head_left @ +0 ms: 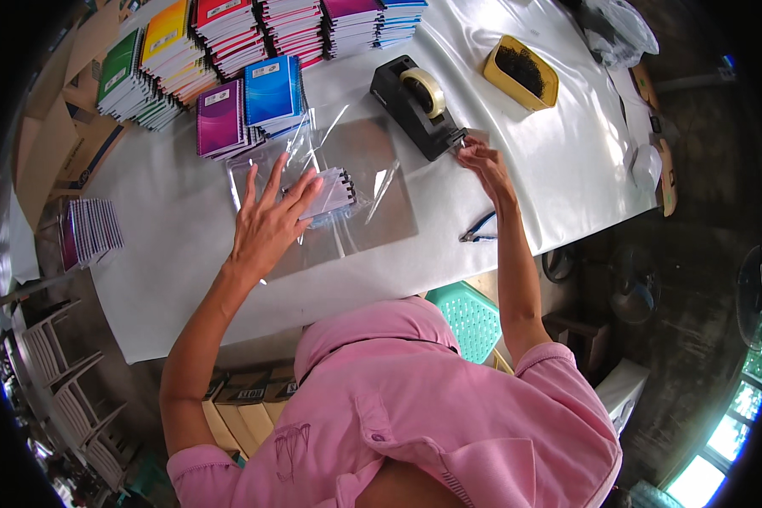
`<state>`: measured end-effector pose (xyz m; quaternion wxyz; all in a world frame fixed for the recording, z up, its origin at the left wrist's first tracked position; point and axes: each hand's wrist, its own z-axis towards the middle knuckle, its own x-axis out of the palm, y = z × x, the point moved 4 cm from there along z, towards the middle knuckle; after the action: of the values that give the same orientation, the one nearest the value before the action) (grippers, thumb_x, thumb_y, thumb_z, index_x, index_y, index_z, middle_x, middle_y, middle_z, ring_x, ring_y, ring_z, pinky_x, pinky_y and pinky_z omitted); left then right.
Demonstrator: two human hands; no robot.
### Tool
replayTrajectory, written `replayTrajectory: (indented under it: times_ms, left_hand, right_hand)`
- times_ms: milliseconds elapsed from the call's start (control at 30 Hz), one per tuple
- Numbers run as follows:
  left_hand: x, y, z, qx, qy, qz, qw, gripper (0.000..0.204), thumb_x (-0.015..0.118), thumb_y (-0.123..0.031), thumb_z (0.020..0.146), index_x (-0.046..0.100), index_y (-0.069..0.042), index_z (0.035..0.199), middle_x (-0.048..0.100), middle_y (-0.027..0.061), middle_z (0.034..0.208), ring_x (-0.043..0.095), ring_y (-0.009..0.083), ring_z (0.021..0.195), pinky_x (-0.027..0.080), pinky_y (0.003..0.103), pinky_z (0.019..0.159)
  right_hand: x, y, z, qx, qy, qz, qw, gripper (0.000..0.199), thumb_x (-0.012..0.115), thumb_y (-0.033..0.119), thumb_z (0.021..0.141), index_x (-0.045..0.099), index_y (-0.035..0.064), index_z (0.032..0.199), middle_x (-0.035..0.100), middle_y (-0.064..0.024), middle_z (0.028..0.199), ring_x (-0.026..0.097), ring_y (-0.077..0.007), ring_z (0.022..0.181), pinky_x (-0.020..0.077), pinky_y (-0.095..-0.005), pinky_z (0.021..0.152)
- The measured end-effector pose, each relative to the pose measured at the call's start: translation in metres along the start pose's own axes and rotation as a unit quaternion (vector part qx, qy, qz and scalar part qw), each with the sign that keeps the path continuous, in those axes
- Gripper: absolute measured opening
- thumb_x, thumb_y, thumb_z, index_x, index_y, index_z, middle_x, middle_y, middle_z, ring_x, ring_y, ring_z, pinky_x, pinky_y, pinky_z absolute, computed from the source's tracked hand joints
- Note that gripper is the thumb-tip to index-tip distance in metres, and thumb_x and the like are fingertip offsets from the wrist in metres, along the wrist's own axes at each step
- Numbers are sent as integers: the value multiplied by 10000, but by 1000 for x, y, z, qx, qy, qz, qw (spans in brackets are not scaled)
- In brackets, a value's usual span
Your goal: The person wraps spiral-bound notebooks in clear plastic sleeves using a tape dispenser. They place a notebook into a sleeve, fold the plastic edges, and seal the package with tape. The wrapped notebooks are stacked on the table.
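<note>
My left hand lies with fingers spread on clear plastic film laid over the table. Beneath the film, beside those fingers, is a small spiral-bound notebook with white pages and black coils; my hand covers part of it. To the right stands a black tape dispenser carrying a roll of clear tape. At the dispenser's cutting end, my right hand pinches the end of the tape, the fingertips partly hidden.
Stacks of coloured spiral notebooks line the far left, with purple notebooks and blue notebooks nearer. A yellow tub of small black pieces sits far right. Blue-handled snips lie near the front edge. Cardboard boxes stand at left.
</note>
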<state>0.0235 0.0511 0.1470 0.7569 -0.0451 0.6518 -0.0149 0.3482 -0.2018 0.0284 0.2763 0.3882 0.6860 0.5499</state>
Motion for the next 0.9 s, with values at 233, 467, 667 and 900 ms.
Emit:
replayTrajectory:
  times_ms: [233,467,667,900]
  left_hand:
    - [4,2,-2,-1,11,1,1000,720,749,-221,753,459,-171,1410,425,-39,1464,273,317,1411,214,582,1122]
    - [4,0,-3,8,3,13,1000,677,719,-241,782,465,-159,1404,411,-41,1471,267,315,1411,215,587,1122]
    - [4,4,-2,6,40,-43,998,672,704,-256,806,444,-164,1419,405,-19,1478,284,324,1402,222,585,1118]
    - [53,34,29,-95,152,-456,871,603,666,-397,840,505,-144,1363,381,96,1491,346,454,1336,345,601,1025]
  right_hand:
    - [70,56,-64,2,-39,-267,963,245,756,212,753,726,-21,820,642,-41,728,527,-118,689,439,-299,610]
    - [229,54,-143,216,90,44,971,217,753,181,800,646,2,741,407,44,569,343,-57,476,256,-239,444]
    - [232,19,-159,170,-7,-1,985,275,757,202,808,633,-26,715,456,22,548,385,-78,454,282,-253,416]
    - [237,11,-157,-32,-24,-347,937,434,677,387,876,656,-17,718,447,12,517,417,-99,462,365,-294,449]
